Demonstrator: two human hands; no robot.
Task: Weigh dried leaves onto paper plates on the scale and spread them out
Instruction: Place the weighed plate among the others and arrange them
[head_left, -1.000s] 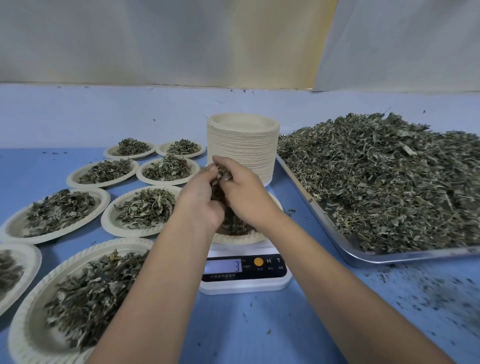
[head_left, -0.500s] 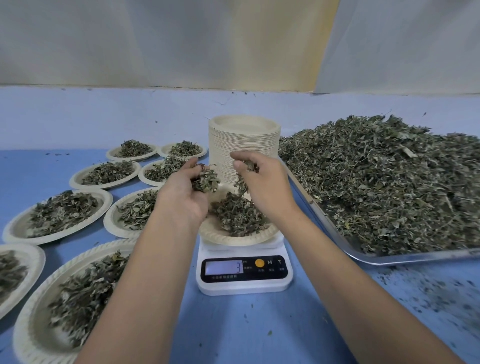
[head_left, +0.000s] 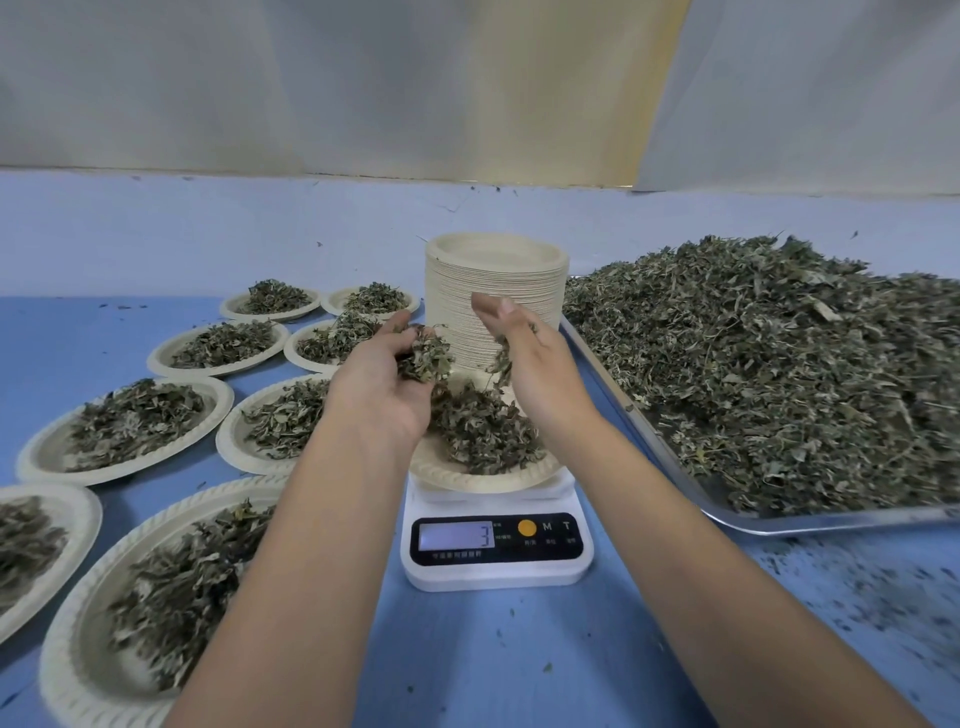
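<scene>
The heap of dried green leaves (head_left: 483, 434) lies on the beige paper plate (head_left: 467, 480) atop the white digital scale (head_left: 498, 574), whose display reads 3 beside buttons marked M and T. Your left hand (head_left: 379, 384) cups a clump of these leaves above the plate. Your right hand (head_left: 535, 369) is loosely spread, with bits at its palm. Behind them stands a stack of empty paper plates (head_left: 493, 291). To the right is a heaped silver metal tray (head_left: 779, 526), and to the left are filled paper plates (head_left: 124, 426) on the blue counter (head_left: 519, 654).

Scale (head_left: 496, 551) display: "3"; buttons marked "M", "T".
</scene>
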